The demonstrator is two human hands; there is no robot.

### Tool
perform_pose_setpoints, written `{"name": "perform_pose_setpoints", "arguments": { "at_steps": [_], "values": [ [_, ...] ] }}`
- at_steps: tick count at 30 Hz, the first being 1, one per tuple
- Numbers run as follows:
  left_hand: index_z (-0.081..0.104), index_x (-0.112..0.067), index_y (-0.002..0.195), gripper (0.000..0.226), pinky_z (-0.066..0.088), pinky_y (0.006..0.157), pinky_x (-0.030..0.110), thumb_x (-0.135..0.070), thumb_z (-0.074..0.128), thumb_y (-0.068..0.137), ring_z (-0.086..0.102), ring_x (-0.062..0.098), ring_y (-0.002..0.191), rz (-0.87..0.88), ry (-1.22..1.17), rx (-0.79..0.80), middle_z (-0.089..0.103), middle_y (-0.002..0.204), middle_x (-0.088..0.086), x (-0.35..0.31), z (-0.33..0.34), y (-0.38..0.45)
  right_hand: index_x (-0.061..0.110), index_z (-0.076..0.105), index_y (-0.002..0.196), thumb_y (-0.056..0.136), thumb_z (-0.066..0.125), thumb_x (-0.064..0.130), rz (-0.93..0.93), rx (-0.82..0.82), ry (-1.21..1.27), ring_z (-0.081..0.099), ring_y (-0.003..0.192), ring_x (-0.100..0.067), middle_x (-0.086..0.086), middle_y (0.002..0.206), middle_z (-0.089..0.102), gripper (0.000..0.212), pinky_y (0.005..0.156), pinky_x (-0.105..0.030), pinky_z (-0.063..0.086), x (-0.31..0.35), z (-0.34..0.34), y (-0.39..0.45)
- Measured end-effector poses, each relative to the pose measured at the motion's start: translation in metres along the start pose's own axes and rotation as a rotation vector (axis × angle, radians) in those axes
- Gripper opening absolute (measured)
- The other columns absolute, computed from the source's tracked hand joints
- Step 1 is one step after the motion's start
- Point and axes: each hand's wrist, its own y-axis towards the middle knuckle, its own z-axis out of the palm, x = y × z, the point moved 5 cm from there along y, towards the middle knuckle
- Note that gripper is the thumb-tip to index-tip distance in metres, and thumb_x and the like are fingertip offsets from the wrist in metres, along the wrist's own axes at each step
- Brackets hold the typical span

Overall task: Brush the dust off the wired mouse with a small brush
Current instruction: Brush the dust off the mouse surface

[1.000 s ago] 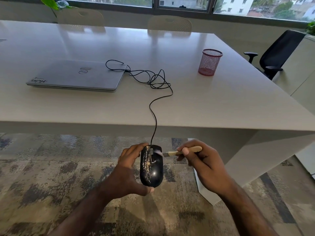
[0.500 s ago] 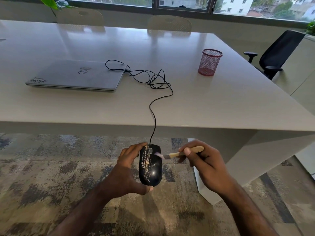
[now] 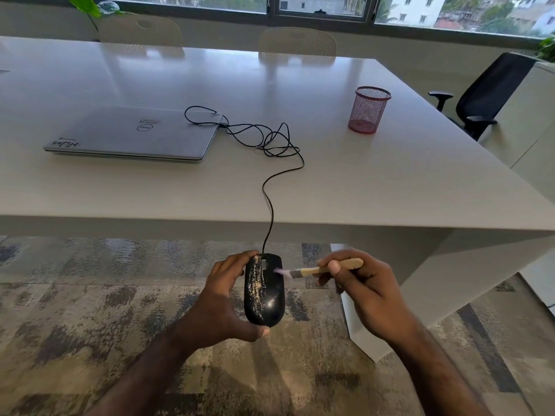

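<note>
A black wired mouse [image 3: 265, 292] with pale dust streaked down its left half is held in the air below the table's front edge. My left hand [image 3: 222, 307] grips it from the left, thumb under its rear end. My right hand [image 3: 366, 292] holds a small brush [image 3: 324, 269] with a wooden handle; its pale bristles touch the mouse's front right, beside the scroll wheel. The mouse's black cable [image 3: 270, 187] runs up over the table edge to a tangle beside the laptop.
On the white table [image 3: 390, 181] lie a closed grey laptop [image 3: 135, 135] at left and a red mesh pen cup [image 3: 368, 110] at right. A black office chair [image 3: 486, 94] stands at far right. Patterned carpet [image 3: 90, 325] lies under my hands.
The brush tip has shifted slightly back and right across the front of the mouse. Both hands and the mouse stay almost where they were.
</note>
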Motion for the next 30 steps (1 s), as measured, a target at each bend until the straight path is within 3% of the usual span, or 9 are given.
{"name": "perform_pose_setpoints", "arguments": {
  "at_steps": [3, 7, 14, 17, 21, 25, 30],
  "values": [
    [0.031, -0.054, 0.14, 0.119, 0.032, 0.102, 0.019, -0.039, 0.092, 0.039, 0.033, -0.003, 0.13, -0.003, -0.003, -0.009, 0.036, 0.135, -0.037, 0.0, -0.001, 0.001, 0.006, 0.073, 0.098, 0.098, 0.06, 0.018, 0.015, 0.097, 0.048, 0.07, 0.075, -0.025, -0.011, 0.083, 0.074, 0.018, 0.067, -0.021, 0.05, -0.002, 0.005, -0.003],
    [0.032, -0.049, 0.143, 0.122, 0.034, 0.103, 0.021, -0.039, 0.093, 0.038, 0.034, 0.002, 0.131, -0.019, -0.003, -0.008, 0.037, 0.138, -0.03, 0.003, -0.002, 0.001, 0.003, 0.071, 0.098, 0.098, 0.057, 0.016, 0.042, 0.165, 0.033, 0.07, 0.074, -0.028, -0.014, 0.082, 0.074, 0.019, 0.065, -0.026, 0.051, -0.002, 0.006, -0.005],
    [0.03, -0.056, 0.14, 0.12, 0.033, 0.099, 0.017, -0.041, 0.093, 0.039, 0.033, -0.002, 0.129, -0.028, 0.009, -0.008, 0.039, 0.138, -0.025, 0.001, -0.001, -0.001, 0.002, 0.072, 0.097, 0.096, 0.06, 0.015, -0.03, 0.024, 0.028, 0.07, 0.072, -0.031, -0.013, 0.081, 0.073, 0.018, 0.063, -0.029, 0.052, 0.006, -0.001, -0.005],
    [0.032, -0.047, 0.144, 0.121, 0.034, 0.103, 0.021, -0.04, 0.093, 0.04, 0.033, 0.0, 0.13, -0.036, 0.008, -0.005, 0.039, 0.139, -0.024, -0.001, -0.001, -0.003, -0.001, 0.07, 0.096, 0.095, 0.058, 0.02, -0.001, 0.066, 0.032, 0.07, 0.072, -0.032, -0.014, 0.081, 0.072, 0.024, 0.065, -0.032, 0.053, 0.006, 0.003, -0.008],
    [0.034, -0.04, 0.146, 0.121, 0.034, 0.104, 0.022, -0.036, 0.093, 0.041, 0.033, -0.003, 0.13, -0.039, 0.01, -0.015, 0.035, 0.134, -0.037, -0.004, 0.0, -0.006, -0.007, 0.068, 0.093, 0.096, 0.055, 0.006, -0.042, 0.017, 0.097, 0.067, 0.067, -0.038, -0.021, 0.077, 0.069, 0.018, 0.06, -0.03, 0.052, 0.013, 0.004, -0.009],
    [0.032, -0.046, 0.145, 0.121, 0.038, 0.108, 0.035, -0.037, 0.092, 0.04, 0.033, 0.001, 0.13, -0.062, 0.04, -0.019, 0.036, 0.135, -0.033, -0.005, 0.001, -0.005, -0.004, 0.067, 0.095, 0.096, 0.059, 0.013, -0.065, 0.027, 0.144, 0.067, 0.065, -0.03, -0.022, 0.079, 0.069, 0.02, 0.059, -0.03, 0.052, 0.017, 0.019, -0.01],
    [0.029, -0.055, 0.14, 0.12, 0.037, 0.109, 0.047, -0.042, 0.088, 0.037, 0.032, 0.002, 0.13, -0.062, 0.1, -0.038, 0.038, 0.135, -0.03, -0.008, 0.002, -0.002, 0.013, 0.07, 0.095, 0.097, 0.058, 0.025, -0.071, -0.057, 0.073, 0.068, 0.068, -0.02, -0.008, 0.078, 0.071, 0.017, 0.063, -0.022, 0.052, 0.014, 0.042, -0.015]
  ]
}}
